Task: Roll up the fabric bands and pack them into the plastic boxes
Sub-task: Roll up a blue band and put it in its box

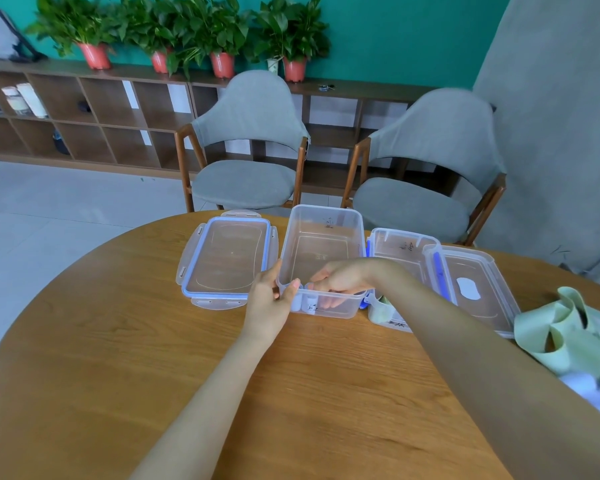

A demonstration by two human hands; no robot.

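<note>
round wooden table (187,358) | two grey chairs (253,150) | teal wall (395,36)

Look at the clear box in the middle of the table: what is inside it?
Inside the clear box, the right hand reaches down at the near end beside white rolled bands. Fingers hide part of them; the far end shows only bare bottom.

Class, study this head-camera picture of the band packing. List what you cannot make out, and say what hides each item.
- Right hand: its fingertips reach into the middle box; the frosted wall blurs what they hold.
- White rolls in that box: their number is unclear behind the left hand.
- Right box: the forearm covers its near end.
- Green bands: cut off by the right edge.
- Box labels: too small to read.
</note>
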